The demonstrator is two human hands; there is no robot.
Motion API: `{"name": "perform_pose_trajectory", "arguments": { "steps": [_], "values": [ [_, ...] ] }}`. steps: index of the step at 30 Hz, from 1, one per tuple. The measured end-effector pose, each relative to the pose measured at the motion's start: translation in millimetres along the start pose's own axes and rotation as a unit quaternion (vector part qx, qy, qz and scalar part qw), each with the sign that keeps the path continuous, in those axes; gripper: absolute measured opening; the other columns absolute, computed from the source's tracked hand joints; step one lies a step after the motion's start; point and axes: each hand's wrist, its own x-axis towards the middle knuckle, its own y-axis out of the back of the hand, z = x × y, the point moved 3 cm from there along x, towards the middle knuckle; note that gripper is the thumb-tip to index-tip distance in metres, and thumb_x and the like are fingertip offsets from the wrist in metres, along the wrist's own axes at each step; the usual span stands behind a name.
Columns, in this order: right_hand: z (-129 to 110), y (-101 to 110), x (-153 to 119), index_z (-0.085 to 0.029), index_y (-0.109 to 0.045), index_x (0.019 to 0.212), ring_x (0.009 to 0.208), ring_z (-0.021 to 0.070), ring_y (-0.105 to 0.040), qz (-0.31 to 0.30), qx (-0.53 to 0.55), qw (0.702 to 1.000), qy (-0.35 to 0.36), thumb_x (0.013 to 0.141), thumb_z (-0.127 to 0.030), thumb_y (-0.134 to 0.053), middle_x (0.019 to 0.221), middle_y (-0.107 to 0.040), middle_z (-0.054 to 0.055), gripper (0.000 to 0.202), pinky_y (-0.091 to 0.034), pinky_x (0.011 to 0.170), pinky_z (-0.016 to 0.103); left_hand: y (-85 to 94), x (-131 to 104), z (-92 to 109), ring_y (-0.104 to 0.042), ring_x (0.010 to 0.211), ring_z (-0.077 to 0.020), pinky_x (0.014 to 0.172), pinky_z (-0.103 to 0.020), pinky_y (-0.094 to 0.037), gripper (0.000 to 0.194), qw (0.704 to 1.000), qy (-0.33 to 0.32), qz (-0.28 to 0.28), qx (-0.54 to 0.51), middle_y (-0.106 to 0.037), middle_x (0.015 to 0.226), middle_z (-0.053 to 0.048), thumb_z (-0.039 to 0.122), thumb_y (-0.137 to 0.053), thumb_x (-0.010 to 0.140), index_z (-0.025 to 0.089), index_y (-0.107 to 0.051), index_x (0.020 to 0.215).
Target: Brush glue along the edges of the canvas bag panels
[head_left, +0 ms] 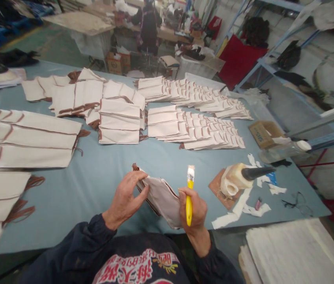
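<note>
A cream fabric piece with brown edging (pixel 163 199) is raised off the table, tilted, between my two hands. My left hand (pixel 128 197) is closed on its left edge, thumb in front and fingers at the top. In my right hand (pixel 194 207) is a paintbrush (pixel 189 197) with a yellow handle, its pale bristles pointing up. The same hand also rests against the right end of the fabric piece; some of its fingers are hidden behind the fabric. To the right stands a glue bottle (pixel 234 179) with a dark cone nozzle, on a brown square pad (pixel 215 185).
Overlapping rows of cream fabric pieces (pixel 196 128) lie across the back of the blue-grey table (pixel 110 157), with more stacks (pixel 36 144) at left. White scraps (pixel 232 217), a clear jar (pixel 282 152) and a cardboard box (pixel 263 134) are at right. A person (pixel 149 23) is in the background.
</note>
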Motion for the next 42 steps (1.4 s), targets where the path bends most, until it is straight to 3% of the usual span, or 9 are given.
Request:
{"name": "perform_pose_trajectory", "arguments": {
  "steps": [5,8,13,20,27,30,35,38,42],
  "values": [
    [4,-9,8,-0.02,-0.063,0.097,0.061,0.0132,-0.071,-0.018,0.003,0.996,-0.083,0.107,-0.025,-0.049,0.075,-0.073,-0.001,0.018,-0.053,0.06,0.021,1.3,-2,-6,-0.069,0.117,-0.0227,0.105,-0.039,-0.055,0.025,1.0,0.006,-0.001,-0.025,-0.074,0.119,-0.011,0.014,-0.06,0.098,0.018,-0.063,0.122],
    [8,-15,12,-0.02,-0.063,0.097,0.06,0.0126,-0.069,-0.027,0.009,0.994,-0.103,0.108,-0.027,-0.049,0.074,-0.072,-0.002,0.019,-0.052,0.059,0.021,6.4,2,-8,-0.071,0.108,-0.0216,0.098,-0.037,-0.057,0.014,0.999,0.031,-0.01,-0.036,-0.075,0.107,-0.008,0.014,-0.061,0.097,0.019,-0.064,0.11],
    [17,-15,5,-0.021,-0.064,0.094,0.058,0.0133,-0.069,-0.023,0.014,0.998,-0.062,0.107,-0.028,-0.05,0.074,-0.074,-0.001,0.02,-0.051,0.058,0.022,14.6,-4,1,-0.071,0.084,-0.0168,0.08,-0.029,-0.057,0.005,0.995,0.049,-0.066,-0.048,-0.073,0.091,-0.003,0.016,-0.06,0.097,0.019,-0.064,0.098],
    [20,-1,-24,-0.025,-0.064,0.091,0.056,0.0146,-0.069,-0.025,0.022,0.999,0.022,0.106,-0.03,-0.053,0.068,-0.073,-0.002,0.019,-0.054,0.059,0.025,16.9,-41,31,-0.072,0.087,-0.0163,0.081,-0.028,-0.056,0.018,0.99,-0.007,-0.124,-0.071,-0.077,0.096,-0.003,0.008,-0.057,0.095,0.021,-0.062,0.105],
    [26,0,-41,-0.026,-0.065,0.097,0.059,0.0168,-0.07,-0.034,0.04,0.999,0.01,0.105,-0.031,-0.054,0.071,-0.074,-0.001,0.014,-0.056,0.061,0.029,10.4,-66,44,-0.073,0.079,-0.0191,0.074,-0.03,-0.057,0.02,0.991,0.01,-0.125,-0.038,-0.077,0.089,-0.005,0.007,-0.05,0.096,0.021,-0.061,0.105],
    [30,0,-43,-0.026,-0.066,0.1,0.062,0.0172,-0.07,-0.026,0.044,0.999,-0.012,0.104,-0.028,-0.055,0.073,-0.074,0.0,0.012,-0.056,0.062,0.029,3.1,-68,54,-0.076,0.086,-0.0214,0.081,-0.032,-0.061,0.024,0.989,0.036,-0.138,-0.035,-0.079,0.096,-0.008,0.009,-0.052,0.096,0.019,-0.064,0.114],
    [20,-6,-36,-0.027,-0.064,0.095,0.059,0.0162,-0.069,-0.027,0.053,0.998,-0.013,0.105,-0.034,-0.054,0.071,-0.073,-0.002,0.016,-0.056,0.062,0.028,3.5,-63,56,-0.079,0.092,-0.0245,0.083,-0.033,-0.065,0.025,0.966,0.148,-0.196,-0.079,-0.082,0.103,-0.008,0.019,-0.062,0.09,0.019,-0.071,0.113],
    [24,-6,-31,-0.027,-0.062,0.094,0.061,0.016,-0.07,-0.002,0.037,0.998,-0.047,0.105,-0.035,-0.051,0.07,-0.072,-0.004,0.017,-0.057,0.066,0.029,15.4,-58,46,-0.08,0.093,-0.0236,0.086,-0.032,-0.065,0.026,0.97,0.129,-0.186,-0.085,-0.083,0.106,-0.007,0.018,-0.052,0.095,0.021,-0.075,0.106],
    [55,9,-32,-0.023,-0.057,0.099,0.069,0.0167,-0.071,0.074,0.003,0.983,-0.17,0.106,-0.029,-0.046,0.076,-0.074,0.001,0.015,-0.057,0.07,0.031,33.3,-54,33,-0.08,0.078,-0.022,0.078,-0.028,-0.066,0.025,0.981,0.111,-0.13,-0.092,-0.084,0.094,-0.003,0.021,-0.054,0.096,0.025,-0.079,0.098]
  ]
}}
